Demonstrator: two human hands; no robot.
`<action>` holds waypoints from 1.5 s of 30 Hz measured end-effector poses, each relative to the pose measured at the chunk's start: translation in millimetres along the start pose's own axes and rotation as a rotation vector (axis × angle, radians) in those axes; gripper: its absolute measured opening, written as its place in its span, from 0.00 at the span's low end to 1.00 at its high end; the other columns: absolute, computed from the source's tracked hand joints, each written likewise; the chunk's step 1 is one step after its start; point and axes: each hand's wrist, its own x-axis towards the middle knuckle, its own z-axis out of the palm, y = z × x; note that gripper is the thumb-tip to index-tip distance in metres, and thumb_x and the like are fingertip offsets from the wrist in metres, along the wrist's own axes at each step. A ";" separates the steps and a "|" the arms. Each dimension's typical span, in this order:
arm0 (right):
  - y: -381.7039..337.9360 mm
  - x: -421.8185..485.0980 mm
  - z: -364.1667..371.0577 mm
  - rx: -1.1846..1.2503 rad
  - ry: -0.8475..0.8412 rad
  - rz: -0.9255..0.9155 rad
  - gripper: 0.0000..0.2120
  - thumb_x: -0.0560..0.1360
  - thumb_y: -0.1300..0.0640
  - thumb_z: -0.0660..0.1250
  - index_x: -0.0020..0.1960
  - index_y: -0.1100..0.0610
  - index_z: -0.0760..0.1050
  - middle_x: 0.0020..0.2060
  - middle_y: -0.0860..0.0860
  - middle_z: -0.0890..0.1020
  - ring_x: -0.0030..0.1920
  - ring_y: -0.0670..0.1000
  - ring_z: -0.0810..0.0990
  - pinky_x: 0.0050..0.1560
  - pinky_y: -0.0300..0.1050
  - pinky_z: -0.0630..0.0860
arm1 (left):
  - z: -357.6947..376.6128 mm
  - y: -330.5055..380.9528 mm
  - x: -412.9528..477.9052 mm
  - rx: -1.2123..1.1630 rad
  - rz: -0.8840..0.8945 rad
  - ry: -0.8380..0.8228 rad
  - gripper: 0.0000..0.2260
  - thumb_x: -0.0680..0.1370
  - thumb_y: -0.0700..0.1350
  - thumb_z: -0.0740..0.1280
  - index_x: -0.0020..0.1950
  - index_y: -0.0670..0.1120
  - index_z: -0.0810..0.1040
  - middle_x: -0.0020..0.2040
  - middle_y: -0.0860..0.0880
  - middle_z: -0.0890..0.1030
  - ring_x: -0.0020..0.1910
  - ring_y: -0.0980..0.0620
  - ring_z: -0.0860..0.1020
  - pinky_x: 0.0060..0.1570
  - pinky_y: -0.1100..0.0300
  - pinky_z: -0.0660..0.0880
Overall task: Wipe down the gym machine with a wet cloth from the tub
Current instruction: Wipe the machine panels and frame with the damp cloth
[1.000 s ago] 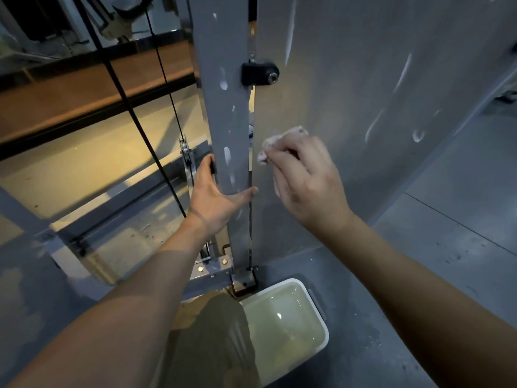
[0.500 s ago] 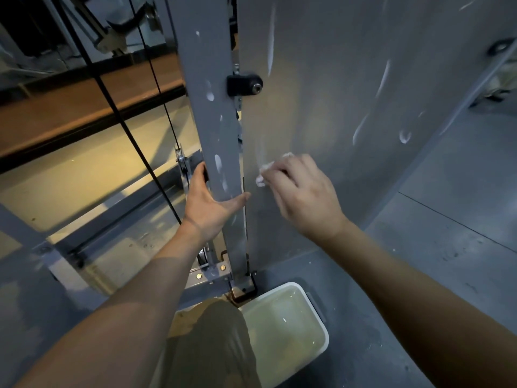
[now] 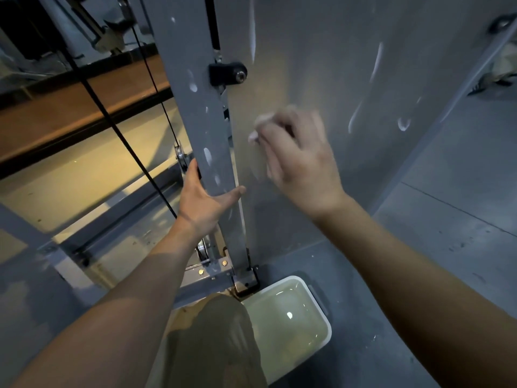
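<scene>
The gym machine stands in front of me: a grey upright post (image 3: 195, 113) and a wide grey side panel (image 3: 321, 65) streaked with white marks. My right hand (image 3: 299, 161), blurred by motion, holds a small white cloth (image 3: 260, 124) against the panel just right of the post. My left hand (image 3: 204, 200) grips the post lower down, thumb across its front and fingers behind it. On the floor below sits a white tub (image 3: 321, 312) of water, partly hidden by my knee.
Black cables (image 3: 117, 130) run diagonally left of the post past a pulley (image 3: 180, 158). A black knob (image 3: 228, 74) sticks out between post and panel. My knee (image 3: 212, 340) is by the machine's base bracket (image 3: 246, 281). Grey floor (image 3: 447, 219) extends to the right.
My right hand has slid the cloth down and then back up the panel, drifting slightly right. The left hand has kept its hold on the post.
</scene>
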 end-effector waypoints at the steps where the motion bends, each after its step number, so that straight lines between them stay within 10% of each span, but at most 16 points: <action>1: -2.1 6.5 1.8 0.014 0.058 0.018 0.10 0.82 0.65 0.64 0.54 0.60 0.84 0.50 0.57 0.82 0.49 0.61 0.80 0.46 0.51 0.76 | -0.2 0.5 -0.5 0.009 0.007 0.002 0.37 0.69 0.48 0.82 0.72 0.51 0.67 0.61 0.57 0.79 0.55 0.74 0.77 0.54 0.79 0.71; 10: 37.7 -97.3 22.1 -0.148 -0.441 -0.345 0.11 0.82 0.67 0.61 0.59 0.63 0.80 0.52 0.58 0.81 0.53 0.61 0.80 0.38 0.50 0.80 | -0.4 2.1 -0.7 0.064 0.016 -0.003 0.37 0.68 0.51 0.82 0.73 0.49 0.69 0.62 0.53 0.81 0.59 0.63 0.79 0.61 0.72 0.74; 14: 15.5 -47.7 6.7 -0.059 -0.217 -0.117 0.15 0.86 0.59 0.56 0.57 0.59 0.82 0.49 0.56 0.81 0.48 0.58 0.77 0.30 0.51 0.77 | -0.4 6.4 -2.0 0.063 0.012 0.004 0.42 0.66 0.56 0.81 0.75 0.46 0.67 0.64 0.52 0.79 0.61 0.63 0.78 0.66 0.68 0.73; 18: 6.1 -45.9 25.8 0.057 -0.024 -0.005 0.13 0.81 0.69 0.62 0.59 0.61 0.82 0.51 0.57 0.82 0.50 0.61 0.79 0.38 0.55 0.79 | 2.5 2.7 -2.4 0.054 0.015 0.002 0.33 0.71 0.40 0.80 0.72 0.42 0.68 0.57 0.54 0.79 0.50 0.74 0.78 0.50 0.79 0.72; 25: 34.8 -139.7 45.2 -0.067 -0.531 -0.175 0.14 0.75 0.66 0.60 0.57 0.61 0.79 0.51 0.55 0.75 0.50 0.59 0.76 0.28 0.51 0.78 | 2.5 5.3 -3.0 0.090 0.019 0.034 0.32 0.70 0.46 0.81 0.70 0.44 0.71 0.59 0.49 0.81 0.56 0.58 0.81 0.55 0.72 0.76; 32: 8.1 -83.6 41.3 0.071 -0.096 0.085 0.13 0.82 0.66 0.60 0.58 0.61 0.82 0.53 0.55 0.82 0.51 0.60 0.77 0.41 0.56 0.80 | 4.0 -0.5 -1.6 0.065 0.026 0.047 0.32 0.71 0.44 0.81 0.71 0.43 0.71 0.59 0.47 0.82 0.55 0.60 0.82 0.52 0.71 0.77; 39: 26.6 -153.3 56.6 -0.035 -0.611 -0.117 0.14 0.70 0.67 0.72 0.56 0.61 0.79 0.49 0.55 0.79 0.50 0.60 0.77 0.28 0.50 0.79 | 4.2 -3.6 0.9 0.031 0.030 0.046 0.36 0.67 0.54 0.81 0.71 0.45 0.72 0.60 0.47 0.82 0.59 0.53 0.82 0.61 0.59 0.79; 45: 14.1 -62.4 24.5 0.080 -0.075 0.064 0.10 0.81 0.64 0.63 0.54 0.58 0.83 0.50 0.53 0.82 0.49 0.59 0.79 0.43 0.53 0.79 | 6.2 -6.0 2.2 0.043 0.048 0.066 0.36 0.69 0.49 0.82 0.72 0.43 0.71 0.62 0.46 0.81 0.61 0.53 0.81 0.62 0.63 0.77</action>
